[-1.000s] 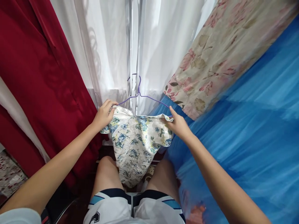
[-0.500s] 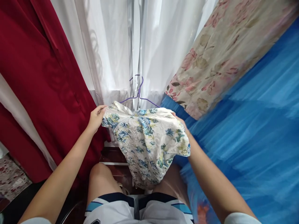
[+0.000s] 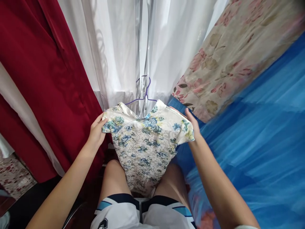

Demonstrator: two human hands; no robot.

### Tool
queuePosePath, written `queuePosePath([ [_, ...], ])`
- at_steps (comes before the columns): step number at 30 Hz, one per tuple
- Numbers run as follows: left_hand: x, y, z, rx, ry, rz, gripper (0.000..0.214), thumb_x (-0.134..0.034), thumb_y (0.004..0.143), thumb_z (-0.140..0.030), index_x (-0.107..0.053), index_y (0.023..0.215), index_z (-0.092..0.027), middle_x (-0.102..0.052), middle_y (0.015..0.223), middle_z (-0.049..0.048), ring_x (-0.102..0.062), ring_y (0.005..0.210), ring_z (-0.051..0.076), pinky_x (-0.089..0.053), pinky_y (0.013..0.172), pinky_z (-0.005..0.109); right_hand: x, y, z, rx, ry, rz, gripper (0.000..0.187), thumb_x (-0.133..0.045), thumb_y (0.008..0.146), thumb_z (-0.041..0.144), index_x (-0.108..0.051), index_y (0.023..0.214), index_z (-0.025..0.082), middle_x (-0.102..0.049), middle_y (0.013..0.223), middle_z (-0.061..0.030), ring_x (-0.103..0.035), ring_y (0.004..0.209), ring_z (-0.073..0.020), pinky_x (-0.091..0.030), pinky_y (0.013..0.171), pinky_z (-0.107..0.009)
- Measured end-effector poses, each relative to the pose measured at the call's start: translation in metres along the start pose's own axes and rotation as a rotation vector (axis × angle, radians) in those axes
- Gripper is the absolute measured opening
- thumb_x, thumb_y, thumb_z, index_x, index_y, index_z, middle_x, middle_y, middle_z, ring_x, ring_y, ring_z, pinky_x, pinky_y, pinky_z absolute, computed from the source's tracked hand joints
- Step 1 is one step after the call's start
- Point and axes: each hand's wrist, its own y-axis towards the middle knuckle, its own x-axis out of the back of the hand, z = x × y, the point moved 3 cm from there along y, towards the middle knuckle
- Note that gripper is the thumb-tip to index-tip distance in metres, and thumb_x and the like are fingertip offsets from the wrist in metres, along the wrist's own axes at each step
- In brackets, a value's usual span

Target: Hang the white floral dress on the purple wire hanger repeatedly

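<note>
A short-sleeved dress or blouse (image 3: 143, 149), cream with blue, green and yellow flowers, hangs on a purple hanger (image 3: 146, 97), its V-shaped neck toward the hanger. My left hand (image 3: 96, 130) is closed on the sleeve at the left, thumb on the front and fingers at the edge. My right hand (image 3: 194, 125) lies behind the other sleeve, against the cloth. Its thumb stands up apart from the fabric, and its fingers are stretched along the shoulder, partly hidden. The lower part of the garment hangs down between my knees.
White curtains (image 3: 119, 47) with silvery ribbons (image 3: 144, 38) hang behind the hanger. Red cloth (image 3: 59, 86) drapes at the left. Pink-flowered fabric (image 3: 214, 70) and blue tulle (image 3: 250, 133) hang close on the right. A black seat (image 3: 30, 203) is at lower left.
The right shoulder of the garment has been lifted and spread, so the neckline now forms a clear V. My right hand has moved up behind the sleeve with its thumb raised.
</note>
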Motion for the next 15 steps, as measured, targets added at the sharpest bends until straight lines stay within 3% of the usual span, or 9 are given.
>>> queuePosePath([
  [2, -0.002, -0.005, -0.008, 0.029, -0.119, -0.016, 0.05, -0.067, 0.083, -0.027, -0.057, 0.132, -0.018, -0.056, 0.142, 0.0121, -0.054, 0.13, 0.027, -0.043, 0.111, 0.041, 0.008, -0.017, 0.004, -0.144, 0.198, 0.049, 0.052, -0.051, 0.092, 0.057, -0.068, 0.119, 0.016, -0.076, 0.101, -0.0134, -0.072, 0.096, -0.0323, -0.059, 0.075, -0.042],
  [4, -0.007, -0.002, -0.023, -0.003, -0.204, -0.026, 0.051, -0.069, 0.081, -0.023, -0.059, 0.131, -0.019, -0.058, 0.139, 0.0113, -0.053, 0.131, 0.026, -0.041, 0.113, 0.039, 0.008, -0.036, 0.009, -0.284, 0.369, 0.067, 0.043, -0.068, 0.083, 0.05, -0.071, 0.11, 0.016, -0.078, 0.095, -0.0111, -0.074, 0.089, -0.0318, -0.06, 0.071, -0.038],
  [8, -0.026, 0.014, -0.059, -0.134, -0.215, 0.031, 0.059, -0.069, 0.08, -0.023, -0.053, 0.137, -0.021, -0.055, 0.142, 0.011, -0.048, 0.135, 0.028, -0.037, 0.115, 0.043, -0.005, -0.051, 0.032, -0.266, 0.556, -0.075, 0.031, -0.075, 0.079, 0.04, -0.073, 0.1, 0.016, -0.078, 0.088, -0.0084, -0.075, 0.08, -0.0286, -0.061, 0.069, -0.035],
  [10, -0.04, 0.02, -0.076, -0.256, 0.004, 0.062, 0.073, -0.072, 0.077, -0.025, -0.045, 0.144, -0.026, -0.045, 0.15, 0.01, -0.041, 0.139, 0.032, -0.034, 0.115, 0.049, -0.011, -0.053, 0.043, -0.185, 0.626, -0.159, 0.031, -0.073, 0.079, 0.04, -0.073, 0.101, 0.017, -0.077, 0.088, -0.0076, -0.075, 0.08, -0.028, -0.061, 0.071, -0.035],
  [12, -0.056, 0.02, -0.089, -0.427, 0.409, 0.05, 0.088, -0.077, 0.07, -0.023, -0.039, 0.149, -0.03, -0.028, 0.159, 0.0087, -0.028, 0.144, 0.038, -0.026, 0.117, 0.055, -0.015, -0.065, 0.047, -0.105, 0.643, -0.256, 0.033, -0.072, 0.08, 0.041, -0.072, 0.105, 0.019, -0.077, 0.088, -0.0068, -0.074, 0.079, -0.0275, -0.061, 0.07, -0.035],
  [15, -0.082, 0.011, -0.088, -0.629, 0.98, 0.043, 0.099, -0.079, 0.065, -0.018, -0.033, 0.152, -0.029, -0.014, 0.163, 0.01, -0.014, 0.145, 0.046, -0.013, 0.115, 0.064, -0.021, -0.106, 0.037, -0.05, 0.569, -0.353, 0.037, -0.071, 0.082, 0.045, -0.073, 0.109, 0.02, -0.076, 0.081, -0.0061, -0.072, 0.069, -0.0264, -0.059, 0.062, -0.034],
])
